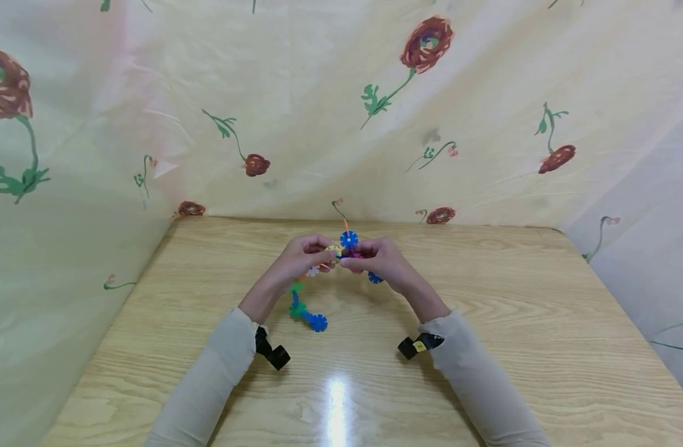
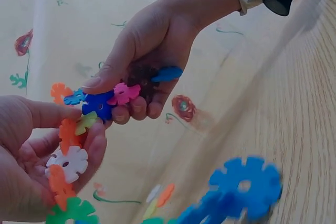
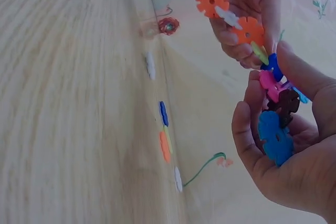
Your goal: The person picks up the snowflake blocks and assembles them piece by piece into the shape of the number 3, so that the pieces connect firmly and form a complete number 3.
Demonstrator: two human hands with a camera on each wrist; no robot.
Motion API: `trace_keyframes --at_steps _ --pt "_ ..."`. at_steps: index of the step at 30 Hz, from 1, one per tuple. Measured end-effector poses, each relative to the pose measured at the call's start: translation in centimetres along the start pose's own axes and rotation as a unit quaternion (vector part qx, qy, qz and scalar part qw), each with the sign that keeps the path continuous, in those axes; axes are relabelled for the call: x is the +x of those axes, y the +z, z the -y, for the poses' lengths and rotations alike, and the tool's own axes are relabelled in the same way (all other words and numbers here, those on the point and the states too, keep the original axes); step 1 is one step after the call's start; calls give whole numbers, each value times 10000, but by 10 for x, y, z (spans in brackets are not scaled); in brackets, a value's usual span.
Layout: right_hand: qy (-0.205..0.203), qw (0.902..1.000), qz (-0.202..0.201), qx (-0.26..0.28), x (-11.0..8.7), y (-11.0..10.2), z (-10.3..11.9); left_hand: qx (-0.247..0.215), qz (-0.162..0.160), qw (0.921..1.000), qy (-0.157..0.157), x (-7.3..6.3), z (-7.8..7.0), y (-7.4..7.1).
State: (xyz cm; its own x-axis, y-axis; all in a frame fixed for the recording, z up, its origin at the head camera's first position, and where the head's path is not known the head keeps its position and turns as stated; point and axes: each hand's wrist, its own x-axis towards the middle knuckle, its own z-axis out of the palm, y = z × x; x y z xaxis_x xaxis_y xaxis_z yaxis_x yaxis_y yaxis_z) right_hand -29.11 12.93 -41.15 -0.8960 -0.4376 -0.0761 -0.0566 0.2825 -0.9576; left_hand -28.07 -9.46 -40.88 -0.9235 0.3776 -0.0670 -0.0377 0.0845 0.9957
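Several notched plastic snowflake discs are joined in a curved chain between the two hands. In the head view the left hand (image 1: 299, 257) pinches the chain by a yellow disc (image 1: 334, 253). Opposite it, the right hand (image 1: 385, 264) grips the chain by a dark blue disc (image 2: 98, 107), with its thumb on top. A pink disc (image 2: 125, 94), a brown disc (image 3: 284, 105) and a blue disc (image 3: 275, 139) run into the right palm. From the left hand hang orange, white (image 2: 67, 163) and green discs (image 1: 298, 309), ending in a blue disc (image 1: 318, 323) near the tabletop.
The wooden table (image 1: 487, 279) spreads beneath both forearms. Flowered cloth (image 1: 308, 112) hangs behind it and at the sides. In the right wrist view, loose discs appear edge-on along the table, among them a white disc (image 3: 150, 65) and an orange disc (image 3: 164, 146).
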Motion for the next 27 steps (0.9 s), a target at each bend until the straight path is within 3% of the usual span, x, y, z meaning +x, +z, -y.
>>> trace_keyframes --at_steps 10,18,27 --pt "156 9998 -60 -57 0 5 2 497 -63 9986 -144 -1 -1 -6" --pt "414 9989 203 -116 3 12 -2 108 -77 9997 -215 1 0 -7" --pt "350 9983 410 -242 6 24 -7 -51 -373 9992 -133 1 4 -6"
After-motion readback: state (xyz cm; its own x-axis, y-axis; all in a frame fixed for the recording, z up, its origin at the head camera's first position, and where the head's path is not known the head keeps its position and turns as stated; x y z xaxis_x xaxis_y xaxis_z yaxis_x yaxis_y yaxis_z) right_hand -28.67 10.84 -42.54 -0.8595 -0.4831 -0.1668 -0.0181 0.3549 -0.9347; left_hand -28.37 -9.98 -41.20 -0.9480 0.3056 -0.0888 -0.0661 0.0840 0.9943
